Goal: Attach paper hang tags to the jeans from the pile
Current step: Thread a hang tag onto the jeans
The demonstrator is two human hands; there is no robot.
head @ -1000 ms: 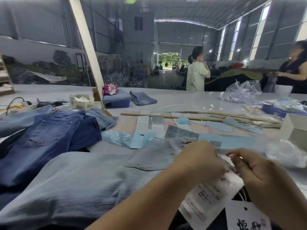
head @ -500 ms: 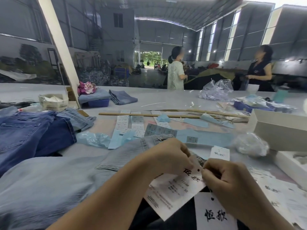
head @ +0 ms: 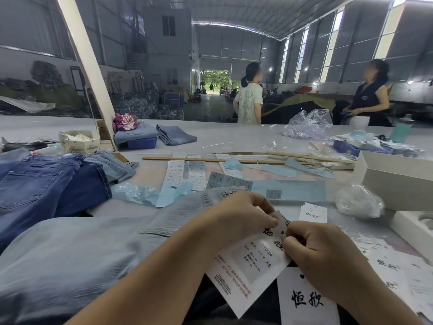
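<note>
Several darker jeans lie heaped at the far left of the desk, and none shows a tag from here, so I judge most of the pile is not yet done. Nearer me, the pale jeans spread across my lap side are the pair in work. My left hand pinches the top edge of the printed hang tag beside its punched hole; my right hand has its fingers curled tight at that hole, though whether they hold a string I cannot tell. A second tag lies under my right wrist, partly cut off. Loose tags wait further right.
</note>
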